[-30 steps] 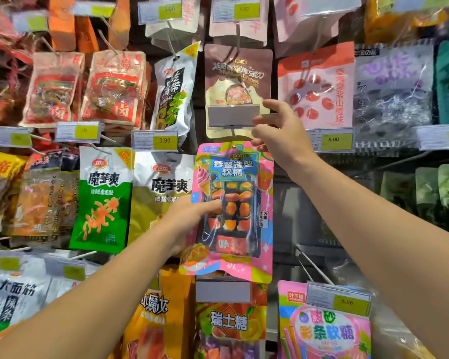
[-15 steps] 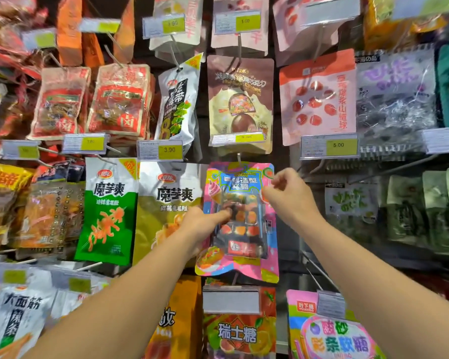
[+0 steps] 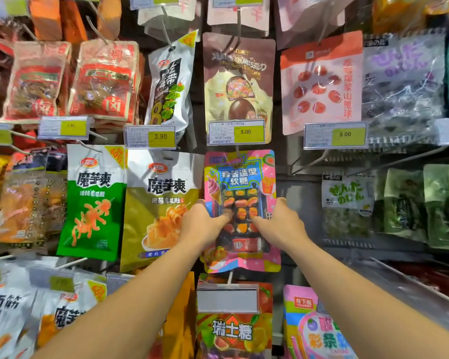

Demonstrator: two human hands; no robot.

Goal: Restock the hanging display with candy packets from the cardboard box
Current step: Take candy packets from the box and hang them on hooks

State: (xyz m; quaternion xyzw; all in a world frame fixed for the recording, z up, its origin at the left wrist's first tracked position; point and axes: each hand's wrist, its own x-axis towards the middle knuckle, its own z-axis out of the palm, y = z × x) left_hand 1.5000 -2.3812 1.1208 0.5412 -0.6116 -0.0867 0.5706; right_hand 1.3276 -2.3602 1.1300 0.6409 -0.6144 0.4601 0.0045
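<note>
The pink candy packet (image 3: 240,211) now hangs square on the display, its top edge tucked just under the 5.00 price tag (image 3: 236,132) of the row above. A second ago it was tilted, held out in front of the rack by the left hand while the right hand reached up at the hook near that tag; half a second ago the right hand had come down to pinch the packet's top right corner. Both hands have since dropped to mid-height on the packet.

The left hand (image 3: 204,225) holds the packet's left edge, thumb across the front over the printed sweets and fingers curled behind. The right hand (image 3: 280,225) mirrors it on the right edge, thumb on the front and fingers wrapped round the side. The grip on both sides looks light, more steadying than carrying.

The packet sits between the yellow-green snack bag (image 3: 161,211) on its left and a bare stretch of rack on its right, above the blank tag (image 3: 227,297) of the row below. The hook itself is hidden behind the price tag, so whether the hang hole is fully seated cannot be seen.

Judging by the level hang, this packet is likely on its peg and being straightened. The cardboard box is out of view; more packets would come from there.
</note>
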